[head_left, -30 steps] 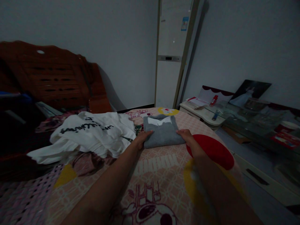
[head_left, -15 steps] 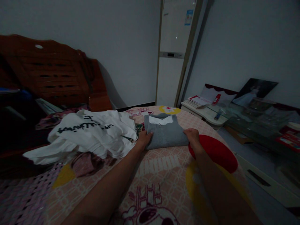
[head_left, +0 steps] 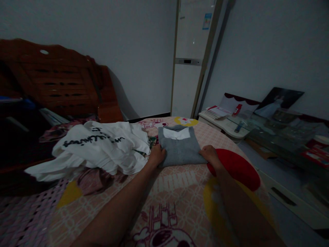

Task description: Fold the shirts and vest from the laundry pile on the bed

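A grey garment (head_left: 180, 148), folded into a neat rectangle with a white patch at its neck, lies flat on the patterned tablecloth (head_left: 177, 195). At its left edge, my left hand (head_left: 156, 155) is closed with the cloth pinched under the thumb. My right hand (head_left: 209, 153) grips the opposite edge, its fingers curled and partly hidden. Just left of my left hand is a heap with a white shirt (head_left: 102, 147) bearing black lettering on top. A dusty pink cloth (head_left: 92, 181) pokes out beneath the shirt.
A carved wooden bench (head_left: 61, 82) stands at the left. Behind the table rises a tall white air conditioner (head_left: 186, 89). To the right are a glass-topped cabinet (head_left: 277, 133), papers (head_left: 218, 111) and a red bottle (head_left: 236, 109). A woven pink seat (head_left: 23, 216) shows at lower left.
My right hand has moved slightly left and down along the grey garment's right edge. My left hand has shifted a little at the left edge. The garment stays in place.
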Motion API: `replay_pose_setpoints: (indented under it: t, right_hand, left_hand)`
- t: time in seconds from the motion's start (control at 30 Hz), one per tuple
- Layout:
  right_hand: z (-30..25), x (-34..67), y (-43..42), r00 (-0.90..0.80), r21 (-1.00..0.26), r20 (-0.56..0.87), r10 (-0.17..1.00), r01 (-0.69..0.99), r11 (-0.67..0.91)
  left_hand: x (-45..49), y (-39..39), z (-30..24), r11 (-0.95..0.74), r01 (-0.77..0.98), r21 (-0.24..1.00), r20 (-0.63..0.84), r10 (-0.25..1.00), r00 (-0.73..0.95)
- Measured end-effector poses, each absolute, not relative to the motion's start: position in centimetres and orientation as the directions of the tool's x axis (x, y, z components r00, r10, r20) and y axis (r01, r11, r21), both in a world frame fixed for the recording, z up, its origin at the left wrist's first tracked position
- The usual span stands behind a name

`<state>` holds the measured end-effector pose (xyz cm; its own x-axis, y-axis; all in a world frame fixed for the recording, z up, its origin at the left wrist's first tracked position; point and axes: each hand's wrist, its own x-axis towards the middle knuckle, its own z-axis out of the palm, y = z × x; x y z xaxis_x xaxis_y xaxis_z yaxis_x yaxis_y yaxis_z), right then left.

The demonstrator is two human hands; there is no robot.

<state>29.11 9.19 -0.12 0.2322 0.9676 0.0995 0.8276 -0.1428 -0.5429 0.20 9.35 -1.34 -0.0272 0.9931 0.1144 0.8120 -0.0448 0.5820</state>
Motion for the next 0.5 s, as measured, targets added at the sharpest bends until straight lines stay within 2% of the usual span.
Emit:
replay_pose_setpoints:
  t: [0.07,0.13,0.27,0.37,0.43,0.5]
  right_hand:
    - [-0.1,29.0,9.0,0.185,-0.463,0.077,0.98,0.877,-0.129]
    - [0.2,28.8,8.8,0.167,-0.397,0.08,0.983,0.91,-0.122]
    - [1.8,28.2,7.9,0.095,-0.226,0.218,0.971,0.973,-0.044]
    - [2.8,27.1,6.9,-0.199,-0.193,0.273,0.941,0.947,0.256]
    - [2.9,26.0,6.2,-0.459,-0.207,0.231,0.858,0.838,0.504]
    - [2.7,24.8,5.3,-0.605,-0.19,0.167,0.778,0.755,0.628]
  left_hand:
    - [0.1,9.0,-1.1,-0.045,0.874,0.483,0.135,0.991,-0.023]
    - [0.0,8.6,-0.6,-0.071,0.897,0.437,0.159,0.987,0.001]
    - [-0.3,7.8,1.2,-0.102,0.932,0.347,0.22,0.975,0.025]
    - [0.1,7.2,2.2,-0.371,0.869,0.327,0.292,0.915,0.28]
    - [0.7,6.7,2.1,-0.589,0.723,0.362,0.249,0.808,0.534]
    - [1.5,6.2,1.2,-0.702,0.597,0.389,0.186,0.694,0.696]
